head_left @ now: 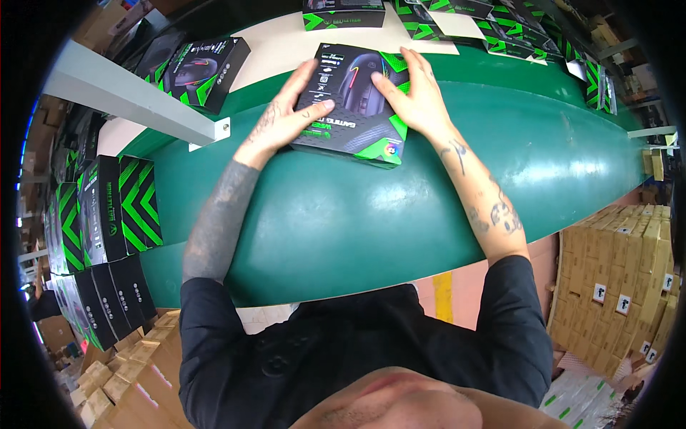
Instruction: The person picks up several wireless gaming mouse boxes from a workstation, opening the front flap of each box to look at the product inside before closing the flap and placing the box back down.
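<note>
A black and green computer mouse box lies on the green table, its printed face up, with a dark mouse pictured on it. My left hand grips the box's left side, the thumb resting on the top face and the fingers along the edge. From the right, my right hand clasps the opposite side, its thumb over the pictured mouse. Between the two hands the box sits nearly flat. Its underside is hidden.
Similar boxes lie at the far left, with more along the back strip. Upright boxes stack at the left. A grey metal post slants over the table's left. Brown cartons pile at the right.
</note>
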